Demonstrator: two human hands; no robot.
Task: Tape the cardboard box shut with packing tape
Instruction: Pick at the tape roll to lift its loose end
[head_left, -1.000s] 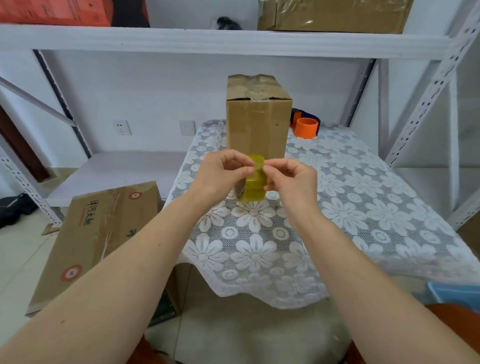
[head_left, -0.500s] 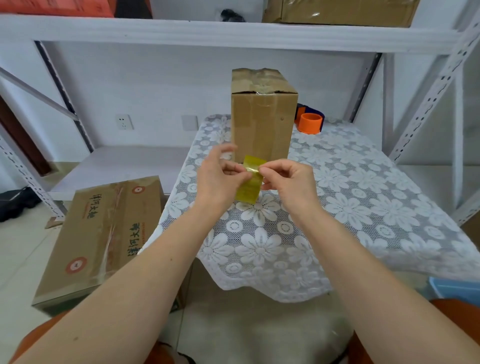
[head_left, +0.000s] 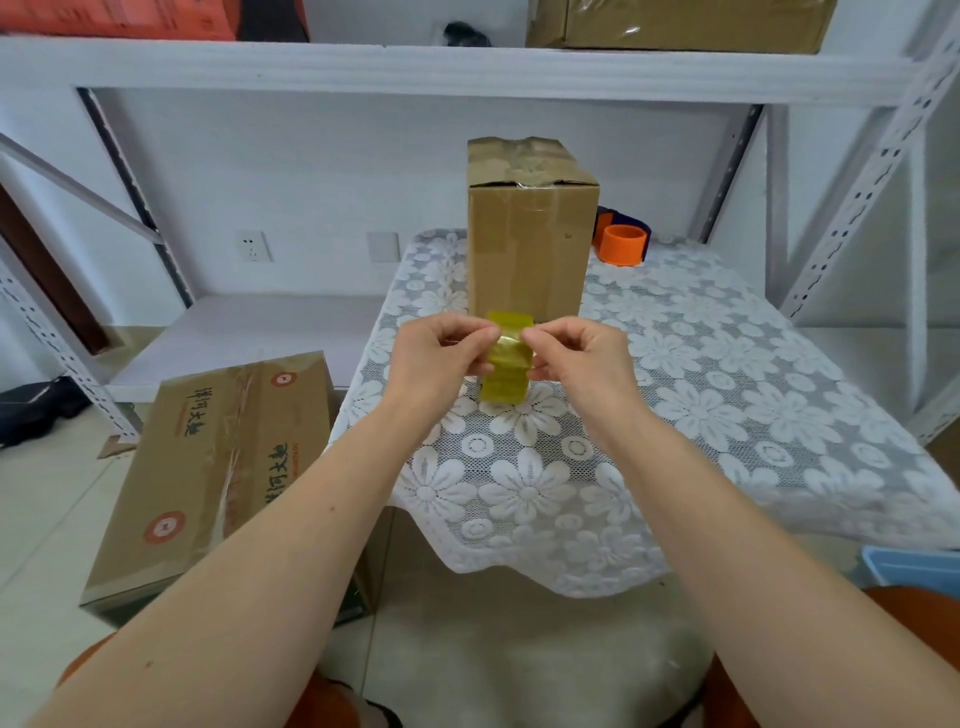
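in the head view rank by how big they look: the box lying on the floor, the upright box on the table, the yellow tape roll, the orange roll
1. Floor box, though it lies nearer the camera
2. Upright box
3. Yellow tape roll, partly hidden by fingers
4. Orange roll, farther back, so its true size against the tape is unsure

Both forearms are bare to the frame's edge, no sleeves showing. The left hand (head_left: 436, 358) and right hand (head_left: 582, 358) wear no gloves, rings or watch.

Green and red Chinese characters, too blurred to read, on floor carton (head_left: 218, 467)
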